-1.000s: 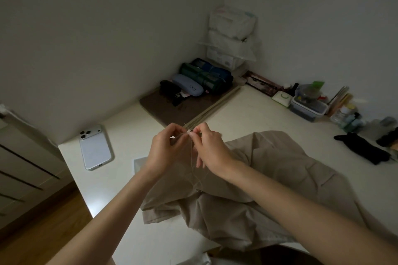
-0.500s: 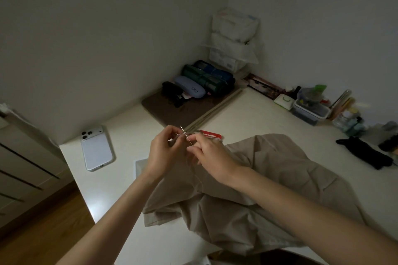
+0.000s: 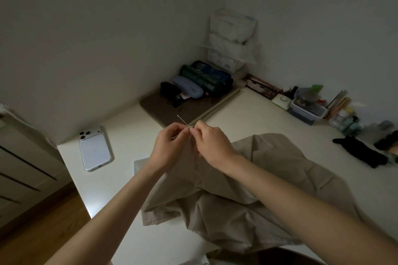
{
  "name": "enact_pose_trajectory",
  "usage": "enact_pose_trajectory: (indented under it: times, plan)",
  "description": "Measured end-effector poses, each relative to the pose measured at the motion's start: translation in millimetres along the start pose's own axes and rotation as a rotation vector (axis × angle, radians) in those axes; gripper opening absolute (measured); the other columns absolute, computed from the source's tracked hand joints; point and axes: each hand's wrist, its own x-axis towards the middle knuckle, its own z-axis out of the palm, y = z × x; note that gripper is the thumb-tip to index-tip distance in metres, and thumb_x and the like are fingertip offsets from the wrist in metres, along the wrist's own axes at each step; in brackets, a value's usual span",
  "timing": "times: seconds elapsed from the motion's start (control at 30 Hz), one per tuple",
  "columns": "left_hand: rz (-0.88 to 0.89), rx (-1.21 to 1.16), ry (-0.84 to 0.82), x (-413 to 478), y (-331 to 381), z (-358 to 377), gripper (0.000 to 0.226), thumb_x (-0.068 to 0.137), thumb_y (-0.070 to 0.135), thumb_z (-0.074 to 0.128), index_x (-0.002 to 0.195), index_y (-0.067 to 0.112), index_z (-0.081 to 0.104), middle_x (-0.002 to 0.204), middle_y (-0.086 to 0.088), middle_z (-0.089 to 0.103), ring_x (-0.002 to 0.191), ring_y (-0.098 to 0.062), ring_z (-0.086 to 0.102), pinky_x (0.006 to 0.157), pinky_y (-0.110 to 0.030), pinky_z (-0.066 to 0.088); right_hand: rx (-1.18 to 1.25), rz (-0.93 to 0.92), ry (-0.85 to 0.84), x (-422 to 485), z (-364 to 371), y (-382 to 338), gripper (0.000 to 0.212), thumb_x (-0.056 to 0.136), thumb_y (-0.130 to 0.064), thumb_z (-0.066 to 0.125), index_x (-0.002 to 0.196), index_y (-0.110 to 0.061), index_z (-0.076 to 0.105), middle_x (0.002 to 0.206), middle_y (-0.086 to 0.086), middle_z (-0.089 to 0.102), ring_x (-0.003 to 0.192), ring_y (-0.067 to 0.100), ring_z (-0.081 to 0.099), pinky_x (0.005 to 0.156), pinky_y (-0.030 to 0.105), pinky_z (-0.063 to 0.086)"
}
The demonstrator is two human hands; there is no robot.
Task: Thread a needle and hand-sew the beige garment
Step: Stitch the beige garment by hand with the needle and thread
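The beige garment lies crumpled on the white table below my hands. A thin silver needle points up and to the left from between my fingertips. My left hand pinches the needle near its lower end. My right hand pinches the pale thread right beside the needle's end. The thread hangs down in a loose loop onto the garment. Both hands meet above the garment's upper left part.
A white phone lies face down at the table's left. A brown mat with a glasses case and rolled items sits at the back. Clear boxes, bottles and a black cloth line the right side.
My hands have stayed together above the garment. The needle now sticks out further up and left from my fingers. The red item seen behind my right hand half a second ago is hidden.
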Motion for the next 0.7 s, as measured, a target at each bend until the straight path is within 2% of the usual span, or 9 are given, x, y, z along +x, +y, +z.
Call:
enact_pose_trajectory:
  times: [0.13,0.3,0.4,0.47,0.6,0.63,0.7]
  plan:
    - [-0.062,-0.085,-0.002,-4,7,1,0.021,0.097,0.021,0.052,0.09,0.007,0.066,0.075,-0.002,0.067,0.067,-0.008,0.064,0.065,-0.026,0.055,-0.04,-0.048,0.007,-2,3,2,0.02,0.102,-0.028,0.035,0.084,-0.022,0.041,0.064,-0.006,0.051,0.058,0.011,0.052,0.052,0.027,0.038]
    - [-0.082,-0.146,0.008,-6,11,-4,0.019,0.096,0.016,0.054,0.092,0.002,0.065,0.079,-0.011,0.067,0.064,-0.009,0.064,0.06,-0.021,0.054,-0.084,-0.111,-0.031,-7,6,1,0.02,0.102,-0.027,0.035,0.101,-0.017,0.053,0.079,0.001,0.063,0.067,0.017,0.06,0.06,0.039,0.052]
    - [-0.083,-0.14,-0.02,-5,13,-9,0.018,0.096,0.016,0.053,0.092,0.003,0.065,0.08,-0.007,0.067,0.067,-0.007,0.064,0.062,-0.017,0.053,-0.081,-0.137,-0.052,-8,0,2,0.02,0.102,-0.027,0.04,0.1,-0.016,0.056,0.078,-0.003,0.059,0.064,0.01,0.055,0.057,0.028,0.044]
    - [-0.069,-0.093,-0.019,-2,12,-12,0.017,0.096,0.019,0.054,0.092,0.007,0.066,0.083,-0.007,0.068,0.07,-0.006,0.063,0.065,-0.018,0.052,-0.09,-0.159,-0.11,-11,-7,3,0.021,0.101,-0.026,0.042,0.102,-0.013,0.058,0.08,-0.005,0.055,0.066,0.008,0.051,0.061,0.023,0.039]
    - [-0.087,-0.064,0.014,3,8,-17,0.016,0.094,0.02,0.057,0.09,0.008,0.068,0.083,-0.007,0.067,0.073,-0.009,0.06,0.069,-0.025,0.051,-0.266,-0.275,-0.34,-20,-18,3,0.024,0.099,-0.033,0.043,0.102,-0.019,0.063,0.098,-0.002,0.067,0.09,0.014,0.059,0.079,0.03,0.045]
    - [-0.093,-0.064,0.021,4,7,-18,0.016,0.094,0.02,0.057,0.089,0.008,0.067,0.082,-0.007,0.066,0.073,-0.011,0.059,0.068,-0.026,0.051,-0.316,-0.299,-0.331,-22,-18,2,0.027,0.099,-0.038,0.042,0.103,-0.022,0.064,0.1,-0.004,0.067,0.092,0.013,0.059,0.077,0.029,0.044]
    - [-0.083,-0.035,0.007,7,6,-19,0.015,0.094,0.018,0.057,0.089,0.008,0.067,0.08,-0.009,0.065,0.071,-0.013,0.058,0.065,-0.026,0.048,-0.328,-0.313,-0.165,-22,-20,-3,0.031,0.098,-0.044,0.04,0.106,-0.023,0.062,0.102,-0.006,0.064,0.093,0.008,0.055,0.073,0.025,0.039]
